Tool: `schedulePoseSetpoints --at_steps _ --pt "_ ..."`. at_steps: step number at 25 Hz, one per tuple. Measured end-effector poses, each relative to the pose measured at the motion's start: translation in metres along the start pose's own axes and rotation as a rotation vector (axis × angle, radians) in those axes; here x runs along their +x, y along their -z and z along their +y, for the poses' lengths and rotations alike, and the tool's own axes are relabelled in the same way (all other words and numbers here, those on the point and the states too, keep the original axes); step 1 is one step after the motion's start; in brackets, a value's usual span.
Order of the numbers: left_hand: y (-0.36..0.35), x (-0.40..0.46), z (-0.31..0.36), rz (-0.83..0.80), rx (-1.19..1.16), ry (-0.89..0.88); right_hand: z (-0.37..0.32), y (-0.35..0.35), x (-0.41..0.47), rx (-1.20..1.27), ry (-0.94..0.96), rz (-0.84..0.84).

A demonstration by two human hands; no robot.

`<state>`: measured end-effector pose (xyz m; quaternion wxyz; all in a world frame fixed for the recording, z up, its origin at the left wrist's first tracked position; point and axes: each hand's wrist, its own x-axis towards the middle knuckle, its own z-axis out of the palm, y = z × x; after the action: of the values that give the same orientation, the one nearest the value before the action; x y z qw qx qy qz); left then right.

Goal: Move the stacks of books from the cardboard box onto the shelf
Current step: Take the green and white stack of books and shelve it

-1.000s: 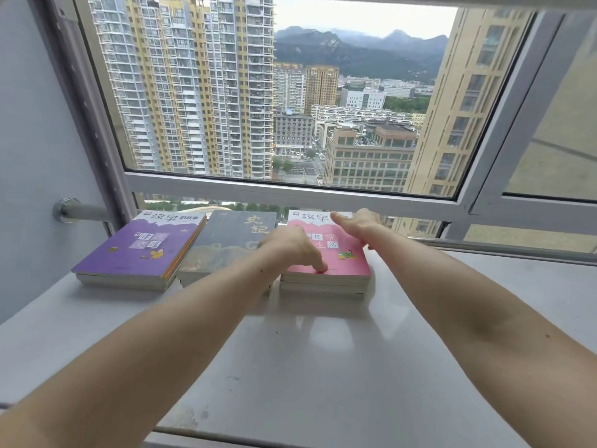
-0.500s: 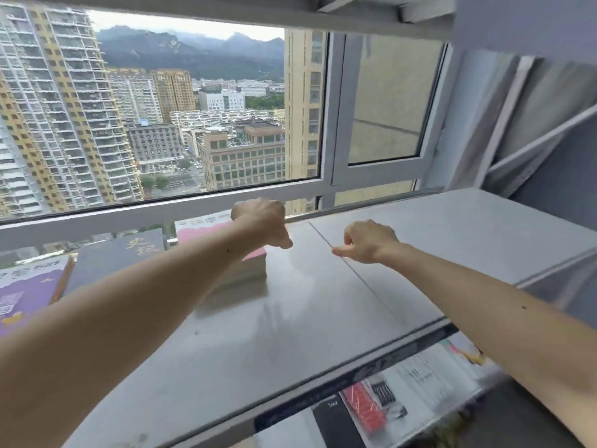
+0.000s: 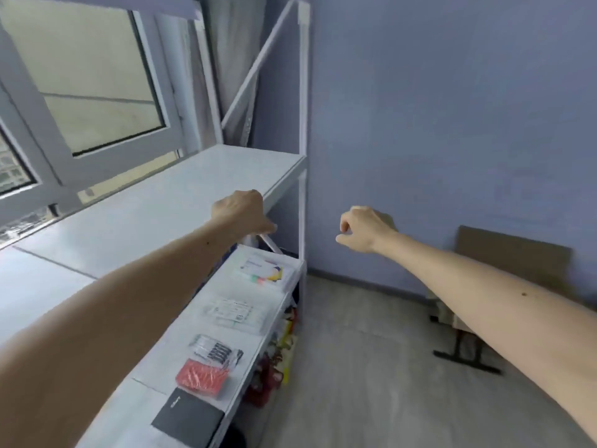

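The white shelf point(image 3: 181, 202) runs along the window, and the part of its top board in view is bare. No books are in this view. My left hand point(image 3: 242, 210) hovers over the shelf's front right edge with its fingers curled and nothing in it. My right hand point(image 3: 363, 229) hangs in the air to the right of the shelf, loosely curled and empty. A brown cardboard flap point(image 3: 513, 257) leans by the purple wall at the right, behind my right forearm; whether it belongs to the box I cannot tell.
The lower shelf board point(image 3: 255, 305) carries a clear packet of markers point(image 3: 263, 273), a labelled packet point(image 3: 232, 312), a pen pack point(image 3: 214, 352), a red box point(image 3: 202, 378) and a black notebook point(image 3: 187, 418). A black stand foot point(image 3: 465, 357) rests on the grey floor at right.
The view has swung right, away from the window and the three book stacks, which have left the frame. Both hands let go of the pink stack and now hang empty.
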<state>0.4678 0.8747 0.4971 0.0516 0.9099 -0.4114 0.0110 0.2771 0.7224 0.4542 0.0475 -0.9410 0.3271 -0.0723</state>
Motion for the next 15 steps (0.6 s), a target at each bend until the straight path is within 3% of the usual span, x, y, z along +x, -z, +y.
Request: schedulePoseSetpoints --at_steps 8,15 --pt "-0.09 0.05 0.307 -0.156 -0.094 -0.284 0.278 0.019 -0.065 0.023 -0.256 -0.031" --pt "-0.164 0.098 0.489 -0.309 -0.084 -0.385 0.471 0.003 -0.076 0.036 -0.502 -0.028"
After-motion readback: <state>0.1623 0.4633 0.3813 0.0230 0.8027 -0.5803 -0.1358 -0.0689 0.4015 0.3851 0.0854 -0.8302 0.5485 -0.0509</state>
